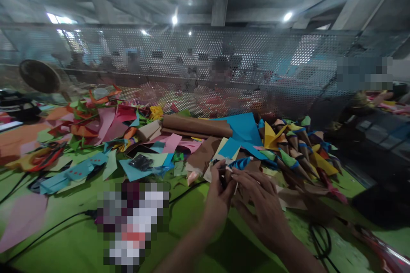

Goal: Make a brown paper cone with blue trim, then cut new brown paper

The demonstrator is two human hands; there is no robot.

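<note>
Close together over the front middle of the table are my left hand [219, 190] and my right hand [259, 198]. Their fingertips are pinched around a small blue striped paper piece [240, 163], whose pointed end sticks out to the right. A thin pale part shows below it between my fingers; its kind is unclear. Just behind my hands lie blue paper strips [229, 148] and brown paper [203, 153]. Several brown paper cones [293, 143] with green and blue ends are heaped to the right.
A brown paper roll [197, 127] lies at the back before a perforated metal screen [192, 64]. Coloured paper scraps [86, 123] crowd the left. A yellow-and-red tool [40, 160], a blurred white object [141, 226] and black cords [48, 232] lie on the green table [182, 247].
</note>
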